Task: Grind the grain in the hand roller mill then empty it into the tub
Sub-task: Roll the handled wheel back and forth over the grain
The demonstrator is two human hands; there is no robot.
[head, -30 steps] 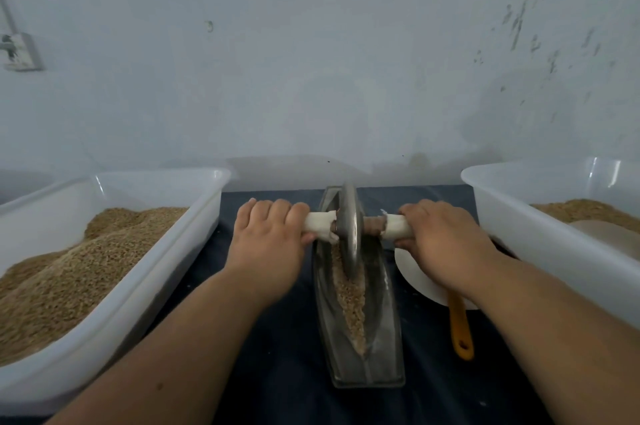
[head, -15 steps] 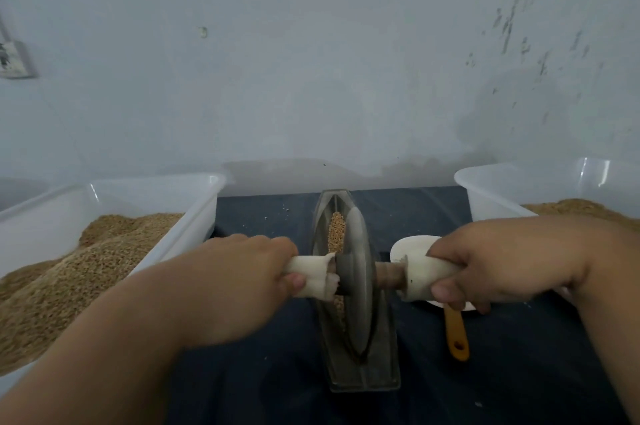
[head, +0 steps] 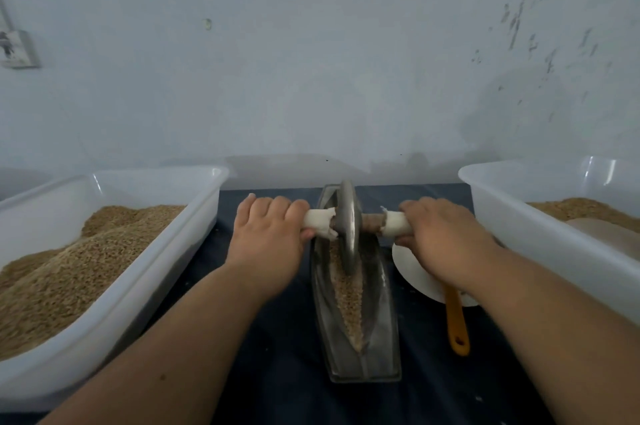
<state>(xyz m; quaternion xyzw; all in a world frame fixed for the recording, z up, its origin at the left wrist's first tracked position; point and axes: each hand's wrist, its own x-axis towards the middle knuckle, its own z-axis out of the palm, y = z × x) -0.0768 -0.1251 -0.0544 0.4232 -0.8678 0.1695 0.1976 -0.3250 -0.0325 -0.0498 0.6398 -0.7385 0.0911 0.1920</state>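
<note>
A metal boat-shaped trough (head: 382,331) lies lengthwise on the dark table in front of me, with a line of tan grain (head: 349,300) along its groove. A metal roller wheel (head: 347,227) stands upright in the far end of the trough on a cross axle. My left hand (head: 268,244) grips the white-wrapped left handle (head: 320,222). My right hand (head: 441,237) grips the white-wrapped right handle (head: 393,223). A white tub (head: 145,272) heaped with grain stands at the left. Another white tub (head: 540,237) with grain stands at the right.
A white scoop (head: 412,268) with an orange handle (head: 457,324) lies on the table between the trough and the right tub, partly under my right wrist. A pale wall rises just behind the table. A wall socket (head: 17,48) sits at upper left.
The wheel was pulled toward me along the trough half a second ago. Both hands have since pushed it back to the far end, uncovering the grain in the near groove.
</note>
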